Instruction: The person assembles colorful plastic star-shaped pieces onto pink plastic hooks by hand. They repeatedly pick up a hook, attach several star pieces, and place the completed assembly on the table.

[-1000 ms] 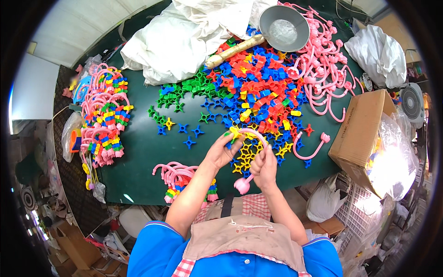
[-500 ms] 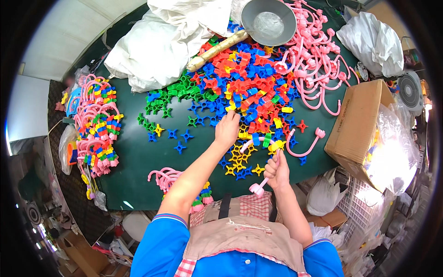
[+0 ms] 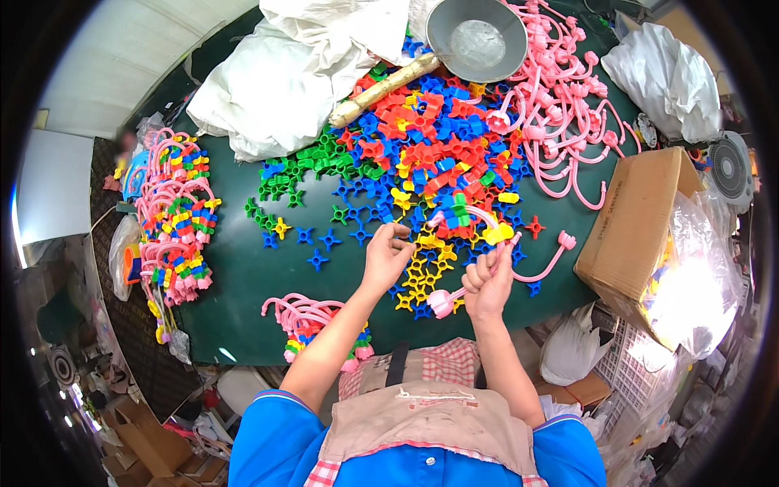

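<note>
My right hand (image 3: 488,280) is closed around a pink curved plastic tube (image 3: 484,215) in front of the pile. A flower-shaped end (image 3: 440,303) sticks out below the fist. Yellow (image 3: 497,234) and green (image 3: 460,207) star-shaped plastic pieces sit on its upper part. To the left, my left hand (image 3: 388,256) hovers with fingers bent and thumb apart; I see nothing between them. Beside it lie loose yellow star pieces (image 3: 420,280). Behind both hands rises a mixed heap of red, blue, green and yellow pieces (image 3: 438,150).
Pink tubes (image 3: 560,122) are heaped at the back right; one lone tube (image 3: 552,266) lies right of my fist. Threaded tubes stand at the left edge (image 3: 174,219) and near front (image 3: 302,312). A metal pan (image 3: 479,45), white sacks (image 3: 264,97) and cardboard box (image 3: 629,207) surround the heap.
My left hand has pulled back from the heap toward me and slightly left, its fingers now parted. My right hand has raised and turned the tube, its flower end swinging up.
</note>
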`<action>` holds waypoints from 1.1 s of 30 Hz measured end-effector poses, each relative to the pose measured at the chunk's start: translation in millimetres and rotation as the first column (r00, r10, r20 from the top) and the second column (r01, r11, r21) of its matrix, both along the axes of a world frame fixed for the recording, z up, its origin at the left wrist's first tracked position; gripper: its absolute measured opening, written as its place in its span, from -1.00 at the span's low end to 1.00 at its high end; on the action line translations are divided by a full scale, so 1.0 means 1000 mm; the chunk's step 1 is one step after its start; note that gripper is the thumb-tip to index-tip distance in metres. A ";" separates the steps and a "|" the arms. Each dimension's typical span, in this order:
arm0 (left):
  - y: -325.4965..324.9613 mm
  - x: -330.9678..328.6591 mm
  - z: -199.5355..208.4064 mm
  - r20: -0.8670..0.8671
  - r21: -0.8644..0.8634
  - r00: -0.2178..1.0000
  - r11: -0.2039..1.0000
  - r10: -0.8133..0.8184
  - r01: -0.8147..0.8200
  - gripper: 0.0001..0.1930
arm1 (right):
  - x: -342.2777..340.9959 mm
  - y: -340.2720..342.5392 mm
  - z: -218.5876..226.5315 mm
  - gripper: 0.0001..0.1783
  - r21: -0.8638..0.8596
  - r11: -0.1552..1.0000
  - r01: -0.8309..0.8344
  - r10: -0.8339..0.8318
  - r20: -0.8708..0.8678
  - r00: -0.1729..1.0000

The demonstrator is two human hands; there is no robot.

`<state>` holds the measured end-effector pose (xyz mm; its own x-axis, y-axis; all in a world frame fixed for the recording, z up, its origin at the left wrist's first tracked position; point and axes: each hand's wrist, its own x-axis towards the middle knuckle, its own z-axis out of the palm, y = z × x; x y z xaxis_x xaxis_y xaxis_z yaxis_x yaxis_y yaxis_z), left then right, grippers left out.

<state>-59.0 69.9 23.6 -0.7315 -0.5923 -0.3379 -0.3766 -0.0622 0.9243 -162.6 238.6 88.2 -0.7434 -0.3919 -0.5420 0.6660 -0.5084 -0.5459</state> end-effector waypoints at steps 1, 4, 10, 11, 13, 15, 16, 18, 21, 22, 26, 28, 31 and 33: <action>0.004 -0.001 0.000 0.005 -0.097 0.999 0.994 -0.048 0.048 -0.70 | -0.004 0.006 -0.001 -0.53 0.009 1.000 0.020 -0.020 -0.003 1.000; 0.022 -0.013 -0.003 -0.035 -0.400 0.981 0.903 -0.189 0.160 -0.73 | -0.016 0.038 -0.017 -0.52 -0.052 0.993 0.110 -0.102 0.132 0.986; 0.031 -0.076 -0.010 0.162 -0.626 0.958 0.726 -0.236 0.284 -0.73 | -0.015 0.074 -0.030 -0.49 -0.129 0.969 0.211 -0.170 0.272 0.947; 0.026 -0.078 -0.021 0.158 -0.632 0.961 0.724 -0.229 0.276 -0.73 | -0.012 0.074 -0.028 -0.50 -0.130 0.969 0.208 -0.169 0.263 0.950; 0.012 -0.071 -0.027 -0.001 -0.558 0.973 0.808 -0.229 0.189 -0.69 | -0.004 0.069 -0.022 -0.51 -0.116 0.976 0.185 -0.159 0.205 0.966; 0.016 -0.064 -0.006 -0.090 0.234 0.992 0.966 -0.091 0.110 -0.73 | 0.001 0.063 -0.021 -0.51 -0.100 0.978 0.182 -0.168 0.140 0.976; 0.020 -0.058 0.002 -0.115 0.424 0.990 0.897 -0.082 0.124 -0.73 | 0.003 0.059 -0.017 -0.51 -0.036 0.981 0.190 -0.184 0.125 0.975; 0.035 -0.049 0.025 -0.084 0.682 0.990 0.731 0.117 -0.029 -0.75 | 0.014 0.050 -0.013 -0.50 -0.052 0.989 0.135 -0.127 0.143 0.982; 0.039 -0.041 0.036 0.009 0.767 0.985 0.631 0.174 -0.118 -0.80 | 0.045 0.040 -0.006 -0.47 -0.191 0.977 -0.089 0.132 0.222 0.966; 0.029 -0.028 0.033 -0.009 0.736 0.999 0.677 0.034 -0.016 -0.76 | 0.053 0.043 -0.004 -0.48 -0.139 0.979 -0.151 0.176 0.192 0.966; 0.020 0.014 0.110 0.188 0.226 0.887 0.898 -0.421 0.378 -0.47 | 0.041 0.084 -0.050 -0.68 0.576 0.723 -0.381 0.558 -0.163 0.813; 0.012 0.043 0.172 0.105 0.152 0.878 0.880 -0.467 0.450 -0.16 | 0.001 0.109 -0.061 -0.71 0.926 0.367 0.091 0.813 -0.367 0.452; -0.014 0.102 0.178 0.060 0.120 0.924 0.921 -0.378 0.370 -0.29 | -0.045 0.150 -0.078 -0.68 0.788 -0.037 0.614 0.967 -0.127 0.221; -0.039 0.135 0.168 0.096 0.101 0.937 0.939 -0.337 0.328 -0.48 | -0.061 0.175 -0.103 -0.72 0.820 -0.091 0.565 0.983 -0.018 0.184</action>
